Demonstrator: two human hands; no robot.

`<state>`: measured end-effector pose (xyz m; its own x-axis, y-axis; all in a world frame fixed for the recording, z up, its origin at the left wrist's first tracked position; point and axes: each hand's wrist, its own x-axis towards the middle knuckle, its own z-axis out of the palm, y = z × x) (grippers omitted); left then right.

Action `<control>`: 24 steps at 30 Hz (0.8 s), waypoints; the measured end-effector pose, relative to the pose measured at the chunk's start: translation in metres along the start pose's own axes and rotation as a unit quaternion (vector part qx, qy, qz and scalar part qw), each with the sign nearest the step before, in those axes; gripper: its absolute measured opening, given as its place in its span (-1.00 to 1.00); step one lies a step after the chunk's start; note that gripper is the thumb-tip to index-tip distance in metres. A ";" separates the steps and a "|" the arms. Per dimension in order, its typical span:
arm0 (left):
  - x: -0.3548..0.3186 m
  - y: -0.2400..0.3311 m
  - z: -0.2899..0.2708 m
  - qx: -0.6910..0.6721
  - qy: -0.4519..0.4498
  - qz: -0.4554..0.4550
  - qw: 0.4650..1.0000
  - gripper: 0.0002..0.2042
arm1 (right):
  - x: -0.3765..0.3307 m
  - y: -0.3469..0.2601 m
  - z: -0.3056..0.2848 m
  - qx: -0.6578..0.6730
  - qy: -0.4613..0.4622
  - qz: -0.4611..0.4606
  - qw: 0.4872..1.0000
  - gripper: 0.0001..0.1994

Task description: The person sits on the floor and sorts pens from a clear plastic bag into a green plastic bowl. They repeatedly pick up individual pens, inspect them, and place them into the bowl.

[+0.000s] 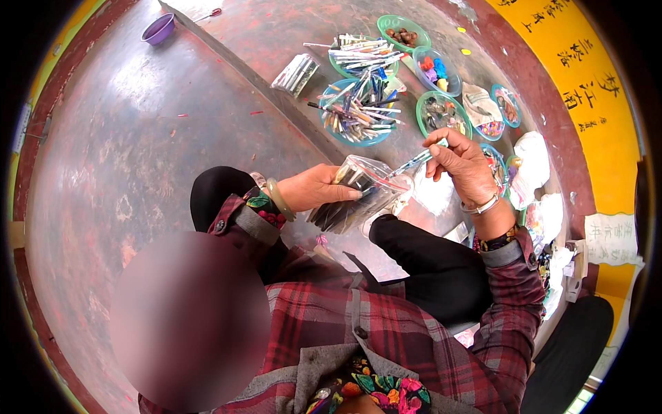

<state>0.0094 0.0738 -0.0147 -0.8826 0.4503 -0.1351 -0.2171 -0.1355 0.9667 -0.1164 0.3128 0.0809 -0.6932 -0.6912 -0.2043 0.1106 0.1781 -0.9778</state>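
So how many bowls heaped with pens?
2: the green bowl farther from the person, and the blue bowl nearer. More may be hidden among the cluttered containers at right.

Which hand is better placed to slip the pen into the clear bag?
Probably the right hand: it grips the pen by the mouth of the clear bag, while the left hand holds that bag.

bright light, glare on floor (155, 114), curved edges
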 end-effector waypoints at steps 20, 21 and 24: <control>0.005 -0.004 0.005 0.005 -0.011 -0.047 0.999 -0.76 | 0.007 0.020 0.028 -0.075 -0.017 0.054 0.996 -0.86; 0.005 -0.005 0.005 0.003 -0.007 -0.044 0.999 -0.75 | 0.006 0.017 0.030 -0.077 -0.015 0.058 0.995 -0.87; 0.007 -0.007 0.006 0.002 -0.001 -0.036 0.999 -0.72 | 0.007 0.028 0.032 -0.089 0.004 -0.002 0.996 -0.89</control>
<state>0.0078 0.0832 -0.0212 -0.8636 0.4607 -0.2047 -0.2794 -0.0994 0.9550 -0.0951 0.2905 0.0507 -0.6997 -0.6862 -0.1988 -0.0197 0.2966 -0.9548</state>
